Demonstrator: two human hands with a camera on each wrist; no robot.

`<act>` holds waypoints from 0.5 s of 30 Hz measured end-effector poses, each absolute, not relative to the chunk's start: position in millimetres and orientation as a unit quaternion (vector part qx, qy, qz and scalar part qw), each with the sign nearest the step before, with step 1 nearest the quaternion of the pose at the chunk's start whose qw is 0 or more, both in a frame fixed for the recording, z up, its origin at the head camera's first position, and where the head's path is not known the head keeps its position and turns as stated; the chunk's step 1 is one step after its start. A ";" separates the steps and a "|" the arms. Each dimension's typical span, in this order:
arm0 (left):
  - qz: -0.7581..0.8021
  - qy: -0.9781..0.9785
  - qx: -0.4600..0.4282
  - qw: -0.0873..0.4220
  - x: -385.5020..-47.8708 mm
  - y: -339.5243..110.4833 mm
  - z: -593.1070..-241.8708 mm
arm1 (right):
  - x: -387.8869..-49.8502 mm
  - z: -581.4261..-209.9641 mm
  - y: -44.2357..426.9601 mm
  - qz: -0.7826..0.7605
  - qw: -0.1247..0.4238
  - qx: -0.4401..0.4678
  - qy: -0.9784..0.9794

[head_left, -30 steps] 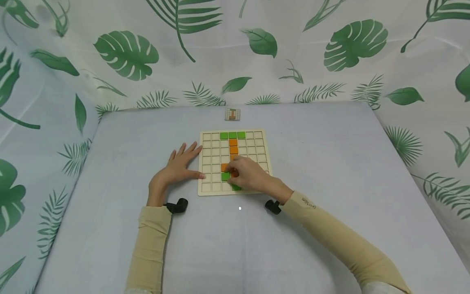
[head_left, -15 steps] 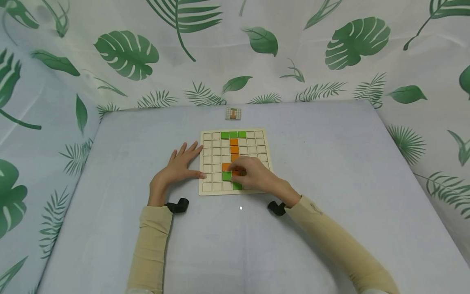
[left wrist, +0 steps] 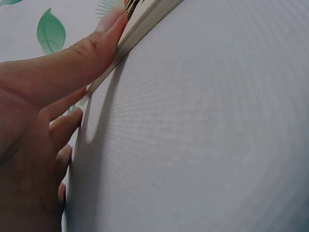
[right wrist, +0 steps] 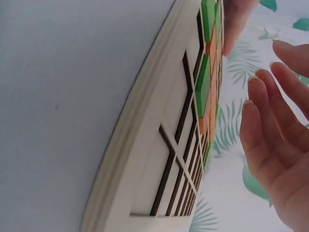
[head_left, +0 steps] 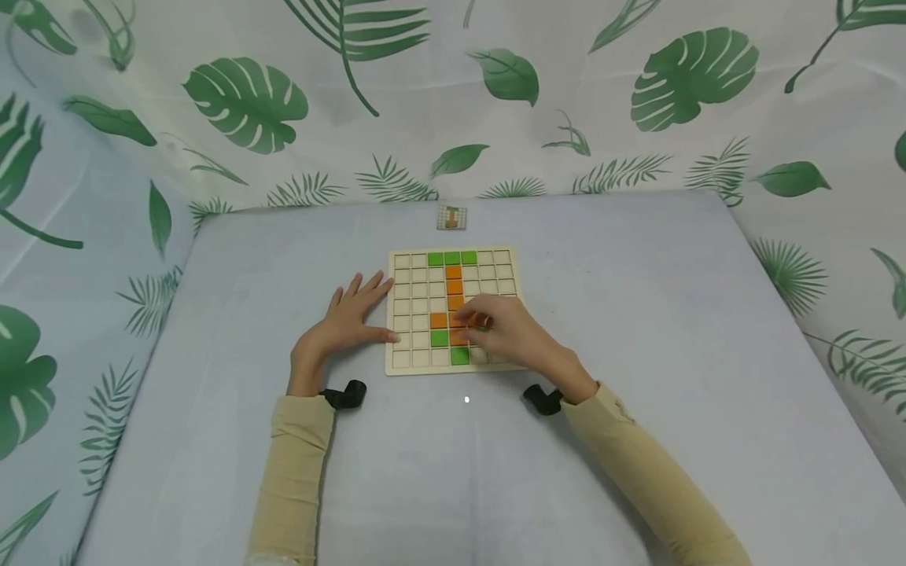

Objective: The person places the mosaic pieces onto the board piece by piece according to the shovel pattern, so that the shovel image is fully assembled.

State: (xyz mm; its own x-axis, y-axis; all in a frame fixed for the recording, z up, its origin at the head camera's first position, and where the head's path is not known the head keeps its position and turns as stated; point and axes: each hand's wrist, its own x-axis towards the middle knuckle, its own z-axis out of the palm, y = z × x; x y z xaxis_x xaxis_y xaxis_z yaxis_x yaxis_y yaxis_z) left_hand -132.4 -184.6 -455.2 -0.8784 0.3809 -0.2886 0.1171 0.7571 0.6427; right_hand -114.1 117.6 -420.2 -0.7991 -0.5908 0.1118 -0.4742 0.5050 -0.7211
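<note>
In the head view a square wooden grid board point(head_left: 410, 287) lies flat, with colored square tiles set in its cells. Three green tiles point(head_left: 452, 258) fill part of the far row, and a column of orange tiles point(head_left: 454, 288) runs down from them. More orange and green tiles sit nearer, such as a green tile point(head_left: 460, 356) in the nearest row. My left hand point(head_left: 347, 318) has its fingers spread and touches the board's left edge with its thumb point(left wrist: 91, 55). Above the near tiles is my right hand point(head_left: 506, 326), loosely curved, partly covering them. The right wrist view shows nothing between its fingers.
A small patterned card point(head_left: 451, 218) lies beyond the board's far edge. The pale tabletop point(head_left: 396, 472) carries the board. A leaf-printed cloth point(head_left: 396, 141) hangs behind and at the sides. Black wrist cameras point(head_left: 543, 399) sit under both wrists.
My right hand has shifted a little to the right over the board, uncovering more of the near orange tiles. The left hand has stayed at the board's left edge.
</note>
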 end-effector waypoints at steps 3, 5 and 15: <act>0.320 0.914 0.138 0.207 -133.4 -183.8 -455.6 | -113.4 -420.8 123.4 -0.392 0.069 -0.303 0.866; 0.318 0.915 0.137 0.207 -133.9 -183.9 -455.4 | -113.1 -422.3 127.0 -0.389 0.067 -0.297 0.869; 0.314 0.917 0.128 0.211 -133.1 -183.9 -453.4 | -107.6 -425.0 146.4 -0.391 0.077 -0.267 0.878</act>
State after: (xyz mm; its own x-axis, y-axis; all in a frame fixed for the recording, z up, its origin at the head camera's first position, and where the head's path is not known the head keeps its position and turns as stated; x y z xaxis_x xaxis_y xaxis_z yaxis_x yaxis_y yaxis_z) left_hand -133.1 -183.9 -453.4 -0.8781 0.3675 -0.3062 0.1026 0.7700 0.6298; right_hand -107.6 146.4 -425.0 -0.8453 -0.5291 0.0739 -0.4090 0.5519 -0.7267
